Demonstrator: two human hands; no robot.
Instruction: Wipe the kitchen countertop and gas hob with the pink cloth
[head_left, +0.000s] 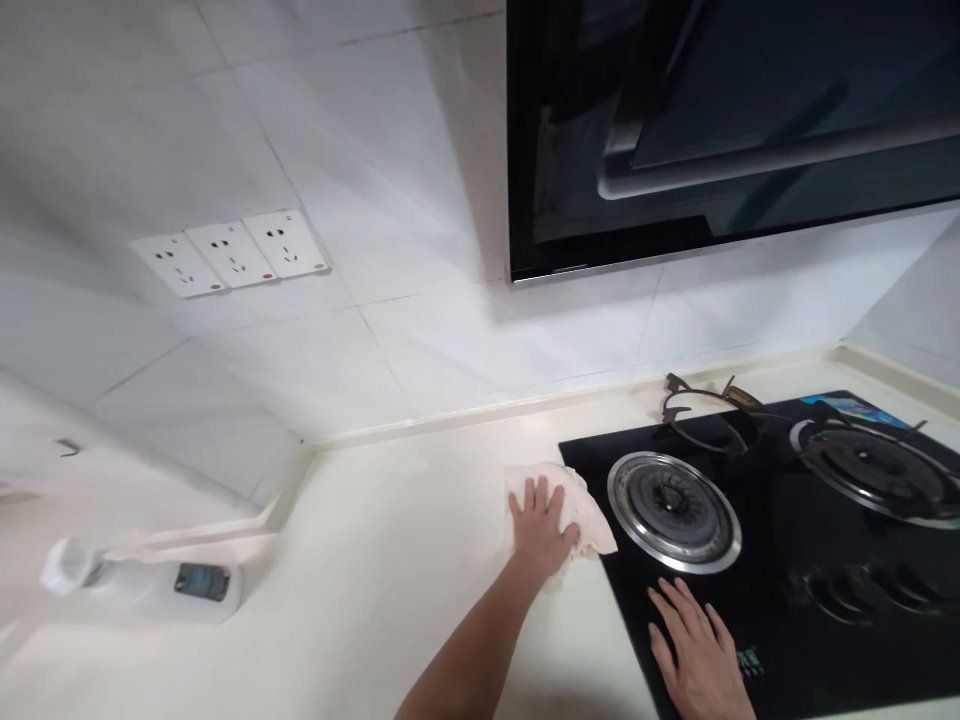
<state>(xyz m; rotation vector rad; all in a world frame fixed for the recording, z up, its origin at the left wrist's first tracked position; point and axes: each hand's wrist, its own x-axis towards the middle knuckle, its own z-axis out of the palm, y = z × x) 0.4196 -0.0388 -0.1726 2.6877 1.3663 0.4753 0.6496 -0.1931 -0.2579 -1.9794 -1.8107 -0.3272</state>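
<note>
My left hand (541,535) lies palm down with its fingers spread over a pale pinkish-white cloth (589,510). It presses the cloth against the cream countertop (390,560), and the cloth's right edge overlaps the left edge of the black glass gas stove (780,540). Resting flat near the stove's front left part is my right hand (701,650), fingers stretched out and nothing held. Just beyond its fingertips is the left burner (673,510), a round metal ring without a pan support on it.
A pan support (709,440) sits off its burner at the stove's back. The right burner (877,465) is beside it. A white spray bottle (142,585) is at the left. A dark range hood (720,150) overhangs the stove. Sockets (232,253) are on the tiled wall.
</note>
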